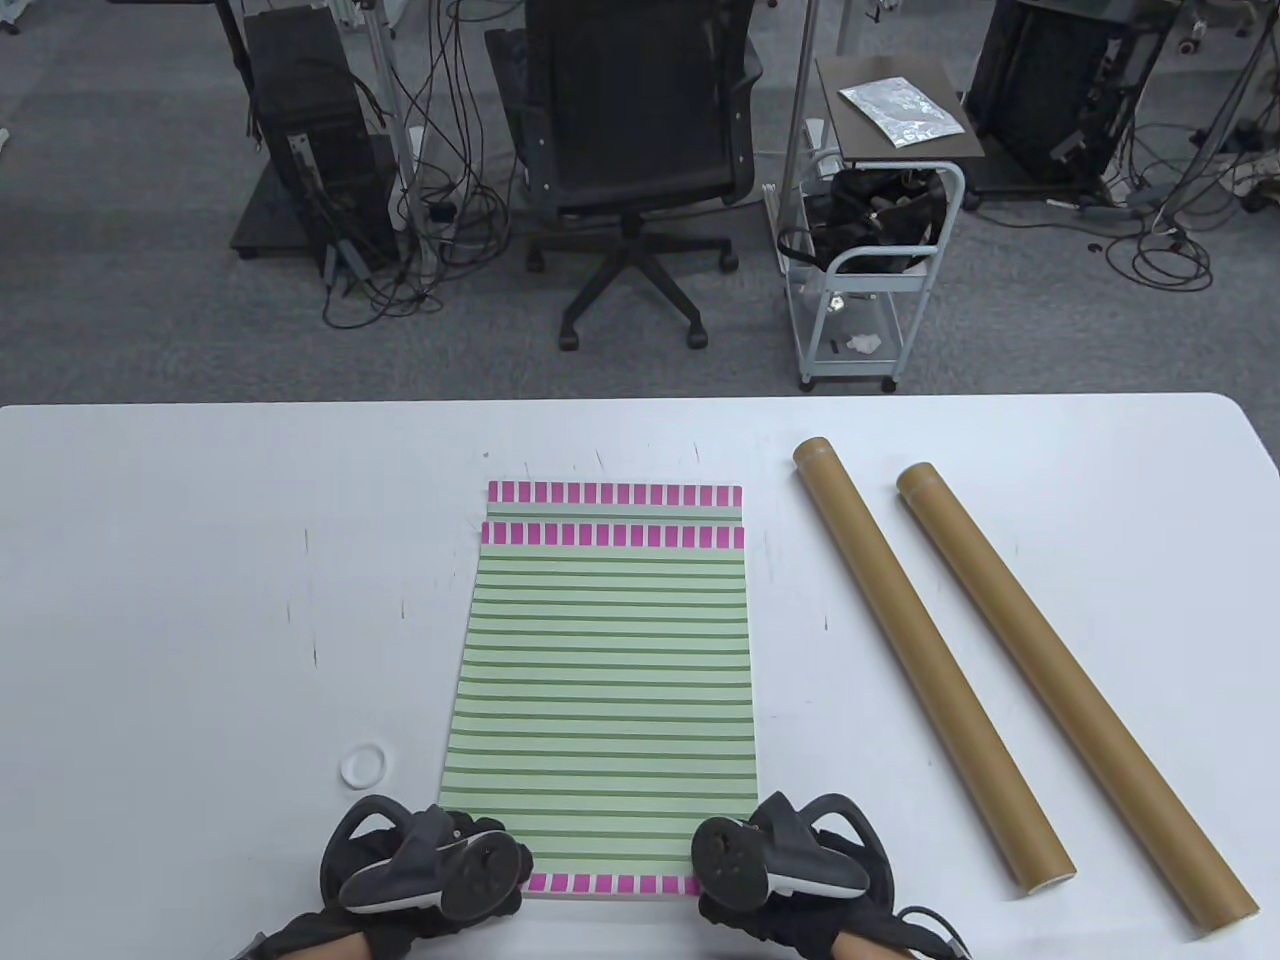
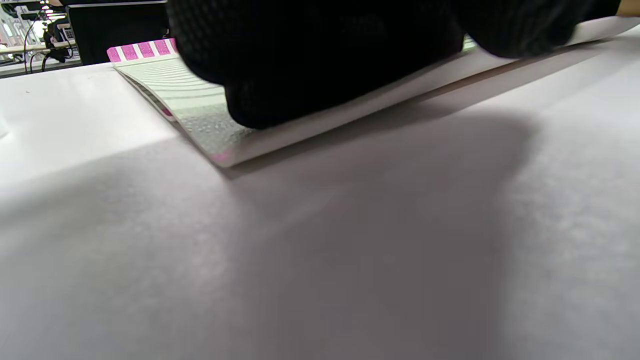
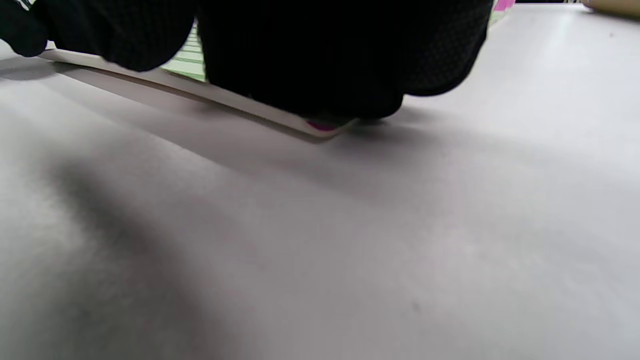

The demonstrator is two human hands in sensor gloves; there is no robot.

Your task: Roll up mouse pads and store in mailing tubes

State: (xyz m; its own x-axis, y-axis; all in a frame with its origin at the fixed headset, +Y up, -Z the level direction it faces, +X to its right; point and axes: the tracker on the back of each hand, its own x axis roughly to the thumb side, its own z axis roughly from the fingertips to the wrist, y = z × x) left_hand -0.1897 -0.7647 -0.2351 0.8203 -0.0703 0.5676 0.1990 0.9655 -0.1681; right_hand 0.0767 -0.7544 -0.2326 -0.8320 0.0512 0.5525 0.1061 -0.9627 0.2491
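Note:
A green-striped mouse pad (image 1: pixel 600 680) with pink-checked ends lies flat mid-table on top of a second pad (image 1: pixel 615 493), which shows only as a strip at the far end. Two brown mailing tubes (image 1: pixel 925 655) (image 1: pixel 1070 690) lie diagonally to the right. My left hand (image 1: pixel 490 850) holds the top pad's near left corner and my right hand (image 1: pixel 725 850) holds the near right corner. In the left wrist view my fingers (image 2: pixel 310 60) lie on the pad (image 2: pixel 200 107). In the right wrist view my fingers (image 3: pixel 340 60) cover its corner (image 3: pixel 187 62). The near edge sits slightly off the table.
A white ring-shaped tube cap (image 1: pixel 363 765) lies left of the pad near my left hand. The white table (image 1: pixel 180 600) stretches bare to the left. An office chair (image 1: pixel 635 150) and a cart (image 1: pixel 870 260) stand beyond the far edge.

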